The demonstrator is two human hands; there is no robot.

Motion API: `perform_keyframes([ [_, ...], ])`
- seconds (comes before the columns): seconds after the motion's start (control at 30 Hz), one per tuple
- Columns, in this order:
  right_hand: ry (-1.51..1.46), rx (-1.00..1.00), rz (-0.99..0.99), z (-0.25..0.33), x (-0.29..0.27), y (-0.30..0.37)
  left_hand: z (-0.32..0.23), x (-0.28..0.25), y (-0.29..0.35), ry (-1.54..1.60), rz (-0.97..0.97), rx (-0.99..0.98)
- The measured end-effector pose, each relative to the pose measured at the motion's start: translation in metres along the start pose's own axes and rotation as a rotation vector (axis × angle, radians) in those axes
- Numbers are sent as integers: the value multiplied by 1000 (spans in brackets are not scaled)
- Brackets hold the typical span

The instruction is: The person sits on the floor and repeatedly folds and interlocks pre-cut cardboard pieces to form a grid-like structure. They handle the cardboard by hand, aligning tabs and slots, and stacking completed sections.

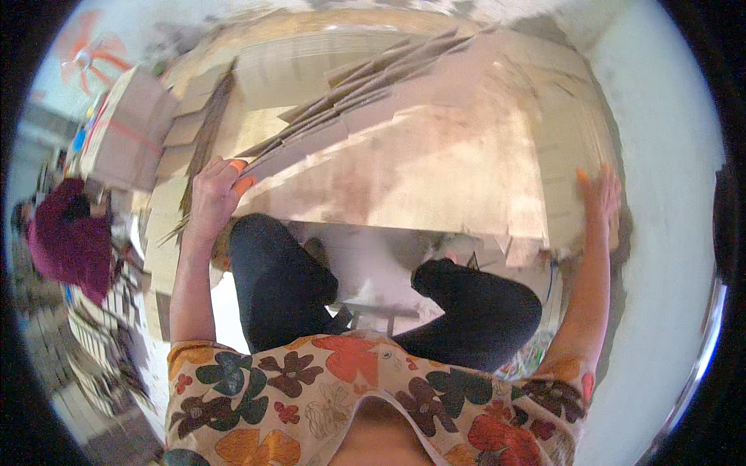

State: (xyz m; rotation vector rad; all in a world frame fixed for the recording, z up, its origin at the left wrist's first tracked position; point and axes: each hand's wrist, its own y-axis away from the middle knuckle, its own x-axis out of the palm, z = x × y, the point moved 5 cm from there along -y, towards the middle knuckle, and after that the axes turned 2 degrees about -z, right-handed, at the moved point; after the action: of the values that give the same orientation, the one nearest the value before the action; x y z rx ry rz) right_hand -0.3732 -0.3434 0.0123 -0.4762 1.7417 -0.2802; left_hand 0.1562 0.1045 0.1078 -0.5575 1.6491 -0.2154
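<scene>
My left hand (pixel 215 198) is closed round the near end of a long, overlapping row of flat brown cardboard pieces (pixel 330 116). That row slants across a pale wooden tabletop (pixel 435 175), from my left hand to the far right. Orange covers show on fingers of both hands. Over at the right, my right hand (pixel 603 196) reaches forward with its fingers stretched out, at the outer edge of a pile of flat cardboard (pixel 566 147). It seems to touch that pile and holds nothing that I can see. Some blur softens the hand's outline.
A tied cardboard bundle (pixel 128 128) stands at the left, below an orange fan (pixel 92 56). More cardboard (pixel 311 66) lies along the far side. A person in a dark red top (pixel 70 241) works at far left. The pale wall (pixel 653 194) closes off the right.
</scene>
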Motion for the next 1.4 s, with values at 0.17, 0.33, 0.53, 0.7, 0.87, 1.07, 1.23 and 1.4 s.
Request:
perform_keyframes([
  [0.17, 154, 54, 217, 12, -14, 30, 31, -50, 45, -333, -294, -194],
  [0.33, 103, 3, 238, 2, -5, 26, 105, -74, 79, -404, -372, -412],
  [0.53, 25, -189, -14, -14, 1, 12, 182, -58, 60, -909, -75, -492],
  [0.7, -233, -136, 5, -8, -21, 13, 236, 14, 94, -864, 276, -419],
  [0.87, -441, 97, -62, -28, -75, -6, 199, 44, 75, -737, 444, -533],
  [1.07, -1496, 546, 41, 24, -115, -2, 75, 84, -65, -191, 110, -215],
  [1.23, -1825, 470, -100, 133, -143, 30, -16, 179, -188, 78, -77, 128],
  [1.4, -1250, 120, -308, 181, -161, 34, -74, 234, -256, 61, 108, 91],
])
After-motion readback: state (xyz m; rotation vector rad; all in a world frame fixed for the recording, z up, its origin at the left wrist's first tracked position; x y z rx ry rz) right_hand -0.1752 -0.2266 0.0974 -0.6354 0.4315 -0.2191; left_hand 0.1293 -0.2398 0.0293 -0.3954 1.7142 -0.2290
